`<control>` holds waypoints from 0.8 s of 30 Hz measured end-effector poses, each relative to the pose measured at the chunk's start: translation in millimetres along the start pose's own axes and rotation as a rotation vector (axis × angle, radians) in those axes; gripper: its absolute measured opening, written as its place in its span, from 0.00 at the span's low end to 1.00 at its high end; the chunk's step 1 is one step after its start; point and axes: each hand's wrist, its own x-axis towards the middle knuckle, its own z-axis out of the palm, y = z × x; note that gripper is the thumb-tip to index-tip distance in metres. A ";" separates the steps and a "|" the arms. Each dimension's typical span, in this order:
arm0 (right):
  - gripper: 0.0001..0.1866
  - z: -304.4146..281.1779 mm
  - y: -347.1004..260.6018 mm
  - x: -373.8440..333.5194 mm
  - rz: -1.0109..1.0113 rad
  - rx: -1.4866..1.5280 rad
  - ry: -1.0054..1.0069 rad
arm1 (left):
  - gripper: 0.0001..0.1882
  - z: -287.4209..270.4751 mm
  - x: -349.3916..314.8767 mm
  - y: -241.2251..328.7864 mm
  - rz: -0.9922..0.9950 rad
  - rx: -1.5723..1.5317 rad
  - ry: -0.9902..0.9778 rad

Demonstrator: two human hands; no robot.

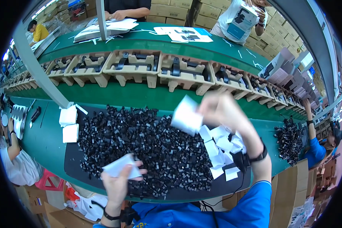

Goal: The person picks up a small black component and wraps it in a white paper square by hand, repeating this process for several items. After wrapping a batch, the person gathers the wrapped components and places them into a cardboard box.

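Note:
My left hand (119, 181) is closed on a white paper square (121, 167), thumb on top, above the near left of a wide heap of small black plastic parts (140, 140). My right hand (221, 108), smeared by motion, is raised over the far right of the heap. A blurred white square piece (187, 116) hangs from its fingers. Below the right forearm lie loose white squares (218, 152), some overlapping, beside the heap. Two small stacks of white squares (68, 116) sit at the heap's left. The heap rests on a dark mat (74, 163).
Beyond the heap runs a row of beige moulded trays (131, 68) holding black parts. A grey post (41, 68) stands at the left. Bundled black cables (290, 138) lie at the right. Co-workers sit on both sides; others stand across the green bench (152, 43), one holding a printed box (241, 21).

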 end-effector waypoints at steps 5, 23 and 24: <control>0.10 -55.8 126.8 88.9 0.007 -0.983 0.583 | 0.16 -9.3 -4.9 8.7 -0.082 -0.016 0.130; 0.14 -32.1 99.4 79.1 0.246 -1.038 0.392 | 0.23 -30.2 2.1 -8.6 -0.206 -0.199 -0.064; 0.15 -27.0 77.2 65.1 0.059 -0.889 0.395 | 0.23 -30.1 -1.7 -10.9 -0.228 -0.261 -0.073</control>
